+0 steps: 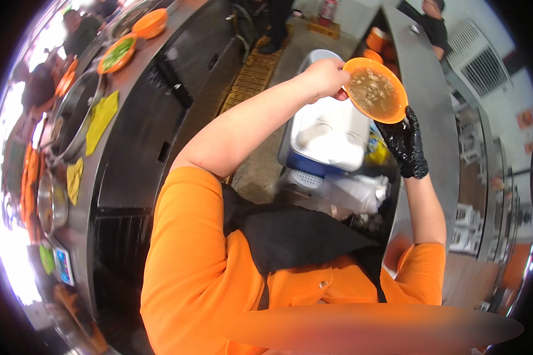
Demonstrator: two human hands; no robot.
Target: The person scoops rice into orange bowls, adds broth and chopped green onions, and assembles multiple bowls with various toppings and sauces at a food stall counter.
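An orange bowl (390, 73) of brownish soup with pale bits of food (373, 91) is held up in front of me, tilted in the view. My bare left hand (328, 80) pinches its left rim, thumb and fingers at the edge. Wearing a black glove, my right hand (402, 144) supports the bowl from below at its lower right, with a finger against the rim. Part of that hand is hidden behind the bowl. Beneath the bowl stands a cool box with a white lid (331, 133) and a blue body (313, 164).
To the left, a metal counter carries a large pot (73, 115), yellow cloths (101, 122), a bowl of chopped greens (117, 55) and a steel basin (52, 202). A grey counter (431, 111) runs along the right, with stacked orange bowls (376, 40) under it. People stand beyond both counters.
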